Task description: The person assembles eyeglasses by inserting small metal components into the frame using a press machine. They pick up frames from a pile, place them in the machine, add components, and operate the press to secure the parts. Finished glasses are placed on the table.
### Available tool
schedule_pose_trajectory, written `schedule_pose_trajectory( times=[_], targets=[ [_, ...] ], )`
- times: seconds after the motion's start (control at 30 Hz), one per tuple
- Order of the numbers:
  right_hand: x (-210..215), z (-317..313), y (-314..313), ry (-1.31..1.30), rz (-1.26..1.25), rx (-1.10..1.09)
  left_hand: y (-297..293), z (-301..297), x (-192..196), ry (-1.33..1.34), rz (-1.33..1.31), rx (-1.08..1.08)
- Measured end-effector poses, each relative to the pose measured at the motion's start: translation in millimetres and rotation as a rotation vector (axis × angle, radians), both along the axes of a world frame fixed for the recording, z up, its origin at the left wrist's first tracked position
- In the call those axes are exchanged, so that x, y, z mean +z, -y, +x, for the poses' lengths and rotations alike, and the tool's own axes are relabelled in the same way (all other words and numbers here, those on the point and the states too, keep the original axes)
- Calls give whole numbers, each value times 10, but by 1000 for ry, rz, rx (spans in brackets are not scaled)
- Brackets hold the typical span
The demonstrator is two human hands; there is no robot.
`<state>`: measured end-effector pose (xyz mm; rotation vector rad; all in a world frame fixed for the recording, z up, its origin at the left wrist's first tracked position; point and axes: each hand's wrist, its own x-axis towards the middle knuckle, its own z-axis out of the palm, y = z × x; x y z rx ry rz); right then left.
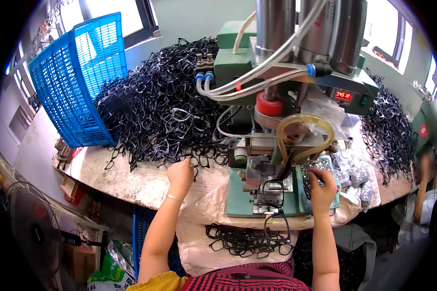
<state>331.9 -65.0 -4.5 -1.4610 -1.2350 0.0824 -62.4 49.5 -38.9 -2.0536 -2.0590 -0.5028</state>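
At the near edge of a large heap of dark eyeglass frames (155, 111), my left hand (179, 175) is closed, with part of a black eyeglass frame (195, 170) showing beside its fingers. My right hand (323, 189) has its fingertips pinched over a green tray (336, 196) of small shiny metal parts (310, 175); what lies between the fingertips is too small to make out. Between my hands, a black eyeglass frame (277, 213) sits upright in the jig of a green press machine (238, 194), one rim hanging over the front edge. Neither hand touches it.
A blue plastic basket (73, 82) is tipped beside the heap. More frames (243, 242) lie on cloth at my lap. Bags of small parts (357, 177) and another frame heap (386, 126) are at right. A fan (34, 233) stands left; a co-worker's arm (422, 189) shows far right.
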Motion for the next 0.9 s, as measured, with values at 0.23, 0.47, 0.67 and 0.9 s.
schedule_pose_trajectory(
  times=[0.23,0.47,0.67,0.9],
  targets=[
    [-202,390,830,158,-54,-273,321,21,-80,174,77,-276],
    [144,55,804,54,-4,-32,462,204,457,430,497,-422],
    [419,-515,-21,-92,118,237,500,523,207,1098,248,-339],
    [363,-729,85,-644,108,381,755,472,116,1532,67,-357]
  ],
)
